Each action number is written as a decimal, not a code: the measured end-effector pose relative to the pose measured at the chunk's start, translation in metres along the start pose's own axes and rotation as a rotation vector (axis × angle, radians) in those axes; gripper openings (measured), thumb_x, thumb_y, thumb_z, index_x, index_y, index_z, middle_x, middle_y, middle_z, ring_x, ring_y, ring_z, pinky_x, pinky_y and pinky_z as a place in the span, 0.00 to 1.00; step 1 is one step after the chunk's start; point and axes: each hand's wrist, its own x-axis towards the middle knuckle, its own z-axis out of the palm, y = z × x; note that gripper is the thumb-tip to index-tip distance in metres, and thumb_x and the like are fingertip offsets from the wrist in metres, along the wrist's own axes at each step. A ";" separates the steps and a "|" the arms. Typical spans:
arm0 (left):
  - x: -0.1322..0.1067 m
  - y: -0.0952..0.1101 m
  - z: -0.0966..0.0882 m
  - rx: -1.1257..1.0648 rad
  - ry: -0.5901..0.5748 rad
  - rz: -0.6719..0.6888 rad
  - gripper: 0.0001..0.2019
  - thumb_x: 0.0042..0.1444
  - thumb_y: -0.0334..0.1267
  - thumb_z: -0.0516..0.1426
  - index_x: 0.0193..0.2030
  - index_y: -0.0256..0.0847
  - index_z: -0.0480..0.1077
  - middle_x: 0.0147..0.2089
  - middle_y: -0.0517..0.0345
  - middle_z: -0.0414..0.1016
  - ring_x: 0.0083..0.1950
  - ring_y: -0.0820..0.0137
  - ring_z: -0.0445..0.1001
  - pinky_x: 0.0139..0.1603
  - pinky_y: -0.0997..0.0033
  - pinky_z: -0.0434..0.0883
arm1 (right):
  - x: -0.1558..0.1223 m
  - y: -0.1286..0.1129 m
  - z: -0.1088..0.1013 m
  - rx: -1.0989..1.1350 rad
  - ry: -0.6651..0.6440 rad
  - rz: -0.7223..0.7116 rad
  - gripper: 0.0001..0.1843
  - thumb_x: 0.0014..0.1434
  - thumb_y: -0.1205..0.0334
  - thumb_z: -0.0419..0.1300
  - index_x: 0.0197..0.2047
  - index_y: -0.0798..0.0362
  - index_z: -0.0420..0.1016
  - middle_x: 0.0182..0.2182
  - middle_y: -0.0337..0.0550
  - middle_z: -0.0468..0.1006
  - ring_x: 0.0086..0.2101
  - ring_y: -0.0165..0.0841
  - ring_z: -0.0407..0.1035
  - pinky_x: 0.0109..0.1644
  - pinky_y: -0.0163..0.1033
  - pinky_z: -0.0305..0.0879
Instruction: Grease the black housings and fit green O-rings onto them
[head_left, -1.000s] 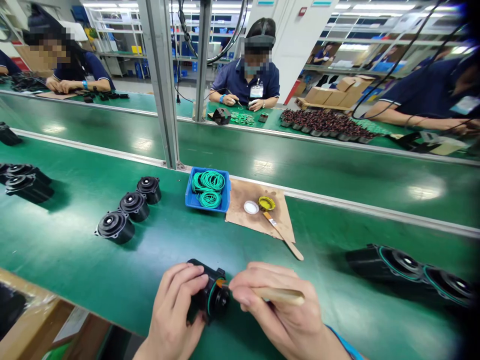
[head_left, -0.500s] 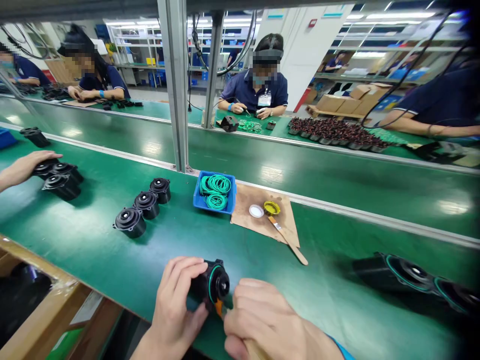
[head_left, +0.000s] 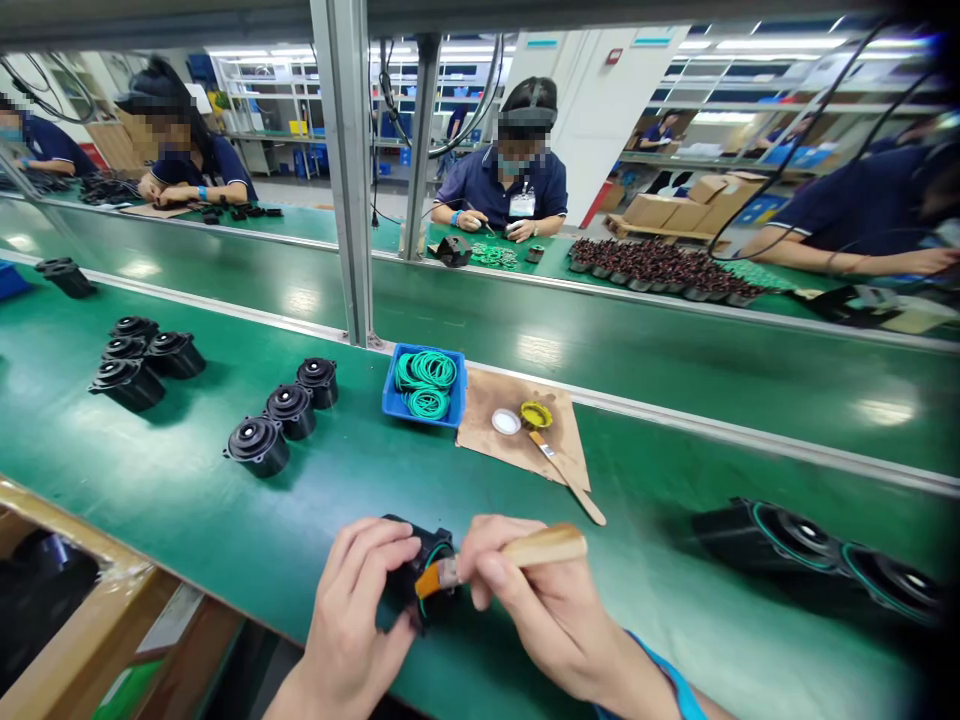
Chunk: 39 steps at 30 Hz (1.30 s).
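My left hand [head_left: 352,605] is wrapped round a black cylindrical housing [head_left: 442,607], tilted on its side near the bench's front edge. A green rubber ring [head_left: 436,550] circles its stepped end, which faces right. Held in my right hand [head_left: 536,610] is a flat paintbrush [head_left: 551,545] with a wooden handle. Its orange bristles touch the housing at the ring and cover part of it. Beyond my hands, a blue bin [head_left: 424,415] holds green rubber rings [head_left: 426,370].
A cardboard sheet [head_left: 487,450] bears a white lid [head_left: 505,421], a yellow-rimmed pot [head_left: 535,414] and a second brush [head_left: 574,485]. Black housings stand left [head_left: 255,445]; ringed ones lie right [head_left: 787,540]. A metal post [head_left: 349,200] rises behind. Co-workers [head_left: 514,170] sit across the bench.
My right hand has turned, bringing the brush from the ring's lower side to its near face, handle now pointing right. Another person's hand has left the far-left housings, where one more stands.
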 end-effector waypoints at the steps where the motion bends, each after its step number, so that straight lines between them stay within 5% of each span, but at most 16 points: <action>1: 0.000 0.000 0.000 -0.003 0.004 0.007 0.18 0.54 0.21 0.57 0.51 0.38 0.70 0.48 0.49 0.78 0.52 0.62 0.74 0.53 0.61 0.75 | 0.001 0.002 -0.001 -0.016 0.023 0.006 0.24 0.74 0.59 0.49 0.26 0.54 0.73 0.23 0.42 0.77 0.25 0.29 0.72 0.30 0.33 0.68; 10: 0.001 0.000 0.002 -0.036 0.014 -0.006 0.17 0.56 0.21 0.59 0.51 0.37 0.69 0.48 0.49 0.78 0.52 0.64 0.74 0.54 0.65 0.74 | 0.010 0.005 -0.014 -0.238 0.146 -0.005 0.25 0.70 0.66 0.53 0.19 0.53 0.69 0.19 0.39 0.76 0.23 0.28 0.73 0.28 0.31 0.67; 21: -0.003 -0.003 0.001 -0.050 -0.002 -0.069 0.20 0.54 0.23 0.58 0.54 0.39 0.69 0.50 0.50 0.76 0.54 0.62 0.73 0.56 0.62 0.72 | -0.001 -0.008 0.000 -0.120 0.027 -0.159 0.13 0.74 0.63 0.51 0.38 0.53 0.72 0.25 0.40 0.77 0.25 0.29 0.70 0.31 0.32 0.68; 27: 0.000 -0.002 -0.001 -0.129 0.017 -0.291 0.23 0.46 0.27 0.64 0.50 0.43 0.69 0.47 0.55 0.78 0.47 0.64 0.79 0.48 0.66 0.76 | -0.008 -0.004 0.007 -0.201 -0.157 -0.340 0.20 0.76 0.60 0.42 0.36 0.53 0.69 0.21 0.39 0.70 0.22 0.31 0.62 0.28 0.38 0.59; 34: -0.001 -0.003 -0.004 -0.395 -0.055 -0.583 0.29 0.37 0.28 0.73 0.48 0.44 0.72 0.46 0.59 0.81 0.48 0.64 0.80 0.52 0.68 0.74 | 0.002 -0.009 -0.006 -0.364 -0.329 -0.508 0.25 0.74 0.65 0.37 0.29 0.52 0.67 0.18 0.37 0.67 0.20 0.32 0.57 0.25 0.42 0.50; 39: -0.001 -0.003 -0.006 -0.677 -0.044 -0.813 0.31 0.31 0.26 0.75 0.47 0.43 0.75 0.47 0.58 0.82 0.50 0.64 0.79 0.53 0.73 0.74 | 0.008 -0.010 -0.027 -0.316 -0.189 -0.381 0.24 0.76 0.58 0.38 0.35 0.52 0.70 0.20 0.38 0.69 0.22 0.32 0.62 0.27 0.41 0.56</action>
